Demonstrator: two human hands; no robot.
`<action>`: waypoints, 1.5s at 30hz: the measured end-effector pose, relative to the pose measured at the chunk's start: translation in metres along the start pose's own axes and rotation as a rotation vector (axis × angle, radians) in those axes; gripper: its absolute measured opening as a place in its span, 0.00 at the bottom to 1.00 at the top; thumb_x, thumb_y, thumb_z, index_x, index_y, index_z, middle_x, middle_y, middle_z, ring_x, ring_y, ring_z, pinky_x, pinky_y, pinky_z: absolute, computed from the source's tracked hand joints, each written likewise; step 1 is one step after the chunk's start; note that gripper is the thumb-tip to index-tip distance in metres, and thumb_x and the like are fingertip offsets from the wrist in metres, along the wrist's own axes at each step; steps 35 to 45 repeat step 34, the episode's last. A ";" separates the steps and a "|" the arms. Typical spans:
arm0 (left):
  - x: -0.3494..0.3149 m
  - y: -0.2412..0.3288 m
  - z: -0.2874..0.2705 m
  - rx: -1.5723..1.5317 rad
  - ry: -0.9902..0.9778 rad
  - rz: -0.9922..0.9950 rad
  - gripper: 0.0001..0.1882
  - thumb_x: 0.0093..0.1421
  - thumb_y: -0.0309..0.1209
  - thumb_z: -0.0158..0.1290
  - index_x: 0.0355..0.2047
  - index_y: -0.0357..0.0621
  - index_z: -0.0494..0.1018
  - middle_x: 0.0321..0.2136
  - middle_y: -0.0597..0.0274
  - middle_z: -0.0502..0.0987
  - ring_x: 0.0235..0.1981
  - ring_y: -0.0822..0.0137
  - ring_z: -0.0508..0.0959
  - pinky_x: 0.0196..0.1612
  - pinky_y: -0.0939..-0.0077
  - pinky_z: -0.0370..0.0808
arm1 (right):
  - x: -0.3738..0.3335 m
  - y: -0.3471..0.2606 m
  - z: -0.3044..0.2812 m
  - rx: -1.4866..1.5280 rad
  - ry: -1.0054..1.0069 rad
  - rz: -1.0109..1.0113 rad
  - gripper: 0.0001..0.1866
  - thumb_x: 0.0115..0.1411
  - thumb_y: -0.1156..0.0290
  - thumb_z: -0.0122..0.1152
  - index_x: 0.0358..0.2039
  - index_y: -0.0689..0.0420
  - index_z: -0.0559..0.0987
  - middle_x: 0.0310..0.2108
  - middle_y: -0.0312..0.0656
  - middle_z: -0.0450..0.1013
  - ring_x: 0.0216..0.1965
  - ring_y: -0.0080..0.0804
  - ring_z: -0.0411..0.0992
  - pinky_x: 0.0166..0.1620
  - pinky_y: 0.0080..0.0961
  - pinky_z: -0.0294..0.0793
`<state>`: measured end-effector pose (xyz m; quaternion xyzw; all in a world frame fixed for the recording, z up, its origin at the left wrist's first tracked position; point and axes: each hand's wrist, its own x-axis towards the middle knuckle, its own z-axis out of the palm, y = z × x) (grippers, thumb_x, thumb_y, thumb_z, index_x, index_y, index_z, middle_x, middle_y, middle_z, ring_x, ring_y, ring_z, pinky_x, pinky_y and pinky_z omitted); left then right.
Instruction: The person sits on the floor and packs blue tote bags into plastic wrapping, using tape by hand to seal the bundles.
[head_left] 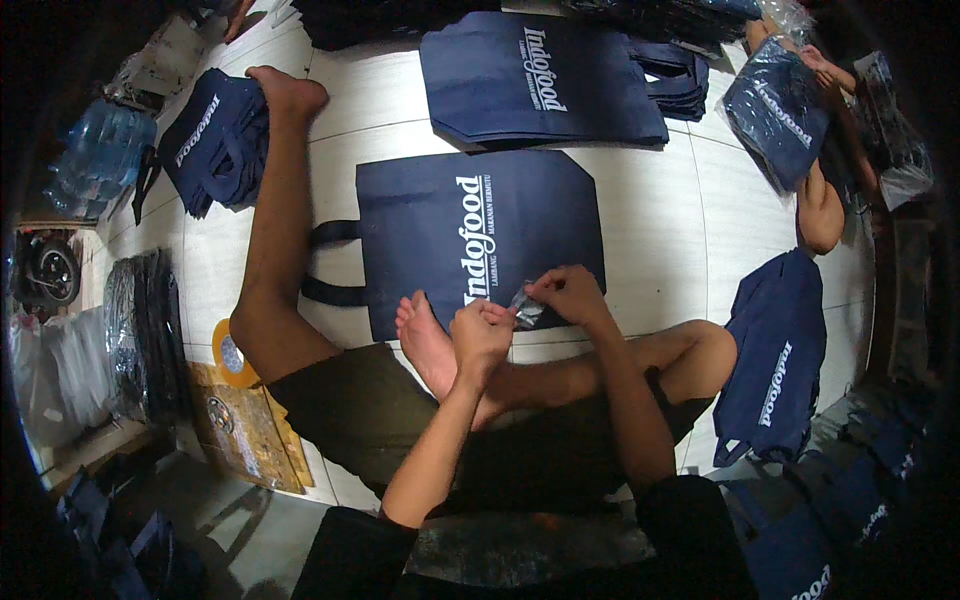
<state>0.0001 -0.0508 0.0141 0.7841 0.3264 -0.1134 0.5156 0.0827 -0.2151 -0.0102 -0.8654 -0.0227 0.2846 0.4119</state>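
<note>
A small crumpled piece of transparent plastic (525, 308) is stretched between my two hands. The fingers of my left hand (480, 335) pinch its left end, beside my bare foot. My right hand (572, 295) grips the other end with thumb and fingertips. Just beyond and partly under the hands, a dark blue tote bag (415, 220) with white lettering lies flat on the floor, its handles pointing left. My hands and foot cover part of its near edge.
Beyond it lies a stack of similar tote bags (480, 90). More bags (215, 150) sit at far left and a folded pile (775, 350) at right. Yellow tape (232, 355) rests by my left knee. Another person's hand (825, 70) is near a plastic-wrapped bundle (775, 110).
</note>
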 end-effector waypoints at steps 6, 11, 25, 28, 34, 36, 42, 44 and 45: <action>-0.008 -0.015 0.003 -0.076 0.055 0.074 0.10 0.56 0.32 0.64 0.26 0.37 0.78 0.22 0.54 0.83 0.24 0.62 0.84 0.31 0.69 0.78 | 0.006 0.009 0.006 0.147 0.040 -0.076 0.16 0.47 0.54 0.77 0.29 0.53 0.88 0.23 0.38 0.79 0.26 0.29 0.76 0.34 0.27 0.74; -0.013 -0.012 0.003 0.028 0.087 0.127 0.11 0.57 0.33 0.63 0.25 0.37 0.76 0.22 0.49 0.82 0.25 0.53 0.83 0.30 0.63 0.77 | 0.005 0.013 0.007 0.141 0.039 -0.060 0.13 0.48 0.58 0.76 0.28 0.52 0.87 0.24 0.38 0.78 0.28 0.33 0.75 0.35 0.31 0.73; -0.005 -0.023 0.014 0.416 0.086 0.105 0.15 0.61 0.37 0.51 0.32 0.35 0.79 0.29 0.40 0.81 0.33 0.37 0.82 0.39 0.45 0.79 | -0.001 0.027 0.034 0.025 0.263 -0.309 0.11 0.49 0.65 0.74 0.25 0.57 0.81 0.23 0.38 0.76 0.25 0.26 0.71 0.32 0.28 0.72; 0.010 -0.020 0.016 0.365 0.001 0.050 0.14 0.62 0.38 0.50 0.33 0.40 0.78 0.32 0.39 0.81 0.38 0.38 0.82 0.45 0.43 0.77 | 0.019 0.043 0.036 0.018 0.299 -0.261 0.09 0.46 0.68 0.76 0.22 0.56 0.83 0.20 0.37 0.75 0.23 0.27 0.71 0.30 0.26 0.71; 0.009 -0.042 0.001 0.062 -0.059 0.098 0.16 0.58 0.42 0.59 0.38 0.44 0.80 0.37 0.41 0.83 0.43 0.46 0.83 0.49 0.53 0.79 | 0.015 0.034 0.031 0.057 0.163 -0.239 0.09 0.46 0.66 0.76 0.21 0.56 0.84 0.20 0.37 0.76 0.22 0.25 0.72 0.29 0.26 0.70; 0.009 -0.042 0.001 0.062 -0.059 0.098 0.16 0.58 0.42 0.59 0.38 0.44 0.80 0.37 0.41 0.83 0.43 0.46 0.83 0.49 0.53 0.79 | 0.015 0.034 0.031 0.057 0.163 -0.239 0.09 0.46 0.66 0.76 0.21 0.56 0.84 0.20 0.37 0.76 0.22 0.25 0.72 0.29 0.26 0.70; 0.009 -0.042 0.001 0.062 -0.059 0.098 0.16 0.58 0.42 0.59 0.38 0.44 0.80 0.37 0.41 0.83 0.43 0.46 0.83 0.49 0.53 0.79 | 0.015 0.034 0.031 0.057 0.163 -0.239 0.09 0.46 0.66 0.76 0.21 0.56 0.84 0.20 0.37 0.76 0.22 0.25 0.72 0.29 0.26 0.70; 0.009 -0.042 0.001 0.062 -0.059 0.098 0.16 0.58 0.42 0.59 0.38 0.44 0.80 0.37 0.41 0.83 0.43 0.46 0.83 0.49 0.53 0.79 | 0.015 0.034 0.031 0.057 0.163 -0.239 0.09 0.46 0.66 0.76 0.21 0.56 0.84 0.20 0.37 0.76 0.22 0.25 0.72 0.29 0.26 0.70; 0.009 -0.042 0.001 0.062 -0.059 0.098 0.16 0.58 0.42 0.59 0.38 0.44 0.80 0.37 0.41 0.83 0.43 0.46 0.83 0.49 0.53 0.79 | 0.015 0.034 0.031 0.057 0.163 -0.239 0.09 0.46 0.66 0.76 0.21 0.56 0.84 0.20 0.37 0.76 0.22 0.25 0.72 0.29 0.26 0.70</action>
